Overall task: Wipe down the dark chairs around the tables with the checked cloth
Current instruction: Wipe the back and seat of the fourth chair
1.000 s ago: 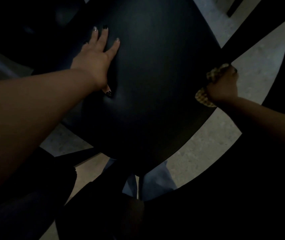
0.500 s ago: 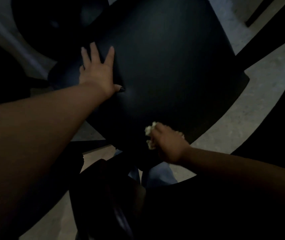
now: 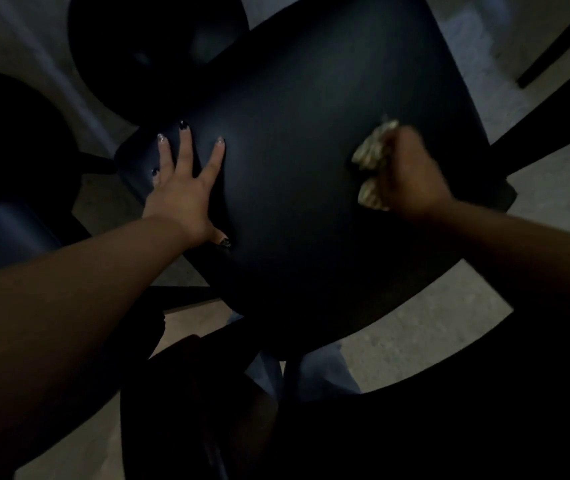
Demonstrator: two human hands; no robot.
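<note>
Two hands met my smooth, matte dark chair (image 3: pixel 311 168): left hand (image 3: pixel 186 199) splayed flat, right hand (image 3: pixel 411 178) clutching the crumpled checked cloth (image 3: pixel 371 161).

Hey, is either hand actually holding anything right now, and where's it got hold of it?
The right hand grips the bunched checked cloth, its folds poking out past the fingers. The left hand holds nothing, lying flat on the dark chair.

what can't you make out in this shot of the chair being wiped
- Head view: the right hand is motion-blurred, so its fingers round the cloth cannot be told apart.
- The cloth's check pattern is smeared by the same blur.
- The chair is too dark to show dust or wiped streaks.
- Its legs are hidden under the seat.
- The left hand lies flat on the seat; its little finger is lost in shadow.
</note>
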